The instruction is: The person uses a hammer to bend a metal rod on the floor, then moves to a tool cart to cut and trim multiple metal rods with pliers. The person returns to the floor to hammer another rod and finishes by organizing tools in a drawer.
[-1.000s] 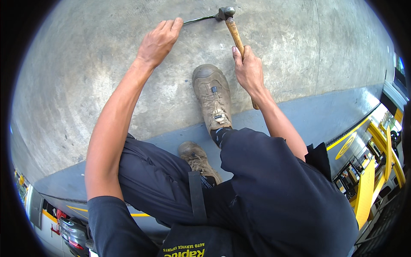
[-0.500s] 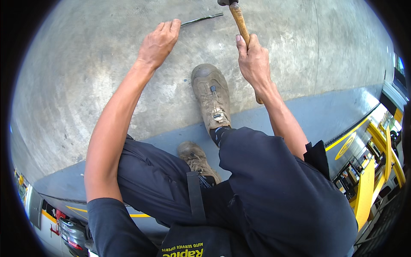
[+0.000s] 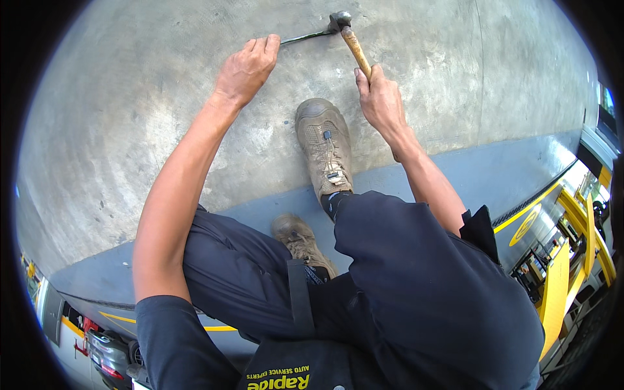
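Head view: thin dark metal rod (image 3: pixel 305 36) pinned flat on grey concrete floor (image 3: pixel 130 130) by left hand (image 3: pixel 246 68), fingers pressed on near end. Wooden-handled hammer (image 3: pixel 351 40) gripped by right hand (image 3: pixel 380 97), fingers clamped round handle. Hammer head, raised half second earlier, now brought down on rod's far end: blow judged landed.

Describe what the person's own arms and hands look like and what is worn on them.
Both forearms are bare from the short sleeve down. The left hand and right hand wear no gloves, rings or watch that can be seen. The left arm comes out of a dark navy short sleeve; the right shoulder is covered by the same dark cloth. No markings show on either arm.
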The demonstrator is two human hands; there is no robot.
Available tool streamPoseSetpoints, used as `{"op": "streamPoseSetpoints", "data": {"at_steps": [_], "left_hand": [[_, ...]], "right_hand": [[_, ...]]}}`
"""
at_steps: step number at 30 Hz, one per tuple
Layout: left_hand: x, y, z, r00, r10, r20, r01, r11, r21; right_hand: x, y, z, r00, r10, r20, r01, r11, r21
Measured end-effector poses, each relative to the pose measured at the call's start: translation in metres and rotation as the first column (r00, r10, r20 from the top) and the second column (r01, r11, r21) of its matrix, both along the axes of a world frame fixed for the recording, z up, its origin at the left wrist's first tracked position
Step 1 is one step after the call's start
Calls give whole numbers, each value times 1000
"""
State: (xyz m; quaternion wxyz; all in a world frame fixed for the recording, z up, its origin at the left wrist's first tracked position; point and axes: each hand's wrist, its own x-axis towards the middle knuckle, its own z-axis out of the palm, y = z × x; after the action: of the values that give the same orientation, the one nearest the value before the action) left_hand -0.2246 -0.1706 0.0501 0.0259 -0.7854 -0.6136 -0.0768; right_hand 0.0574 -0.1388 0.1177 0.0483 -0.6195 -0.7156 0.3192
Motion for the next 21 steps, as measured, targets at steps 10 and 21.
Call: {"op": "streamPoseSetpoints", "data": {"at_steps": [10,21], "left_hand": [[-2,1,2,1000,9,18,-9,1000,-5],[-1,1,4,996,10,84,-12,1000,19]], "right_hand": [[2,5,-9,999,1,-52,-1,1000,-4],[3,4,-14,998,8,-64,-7,1000,14]]}}
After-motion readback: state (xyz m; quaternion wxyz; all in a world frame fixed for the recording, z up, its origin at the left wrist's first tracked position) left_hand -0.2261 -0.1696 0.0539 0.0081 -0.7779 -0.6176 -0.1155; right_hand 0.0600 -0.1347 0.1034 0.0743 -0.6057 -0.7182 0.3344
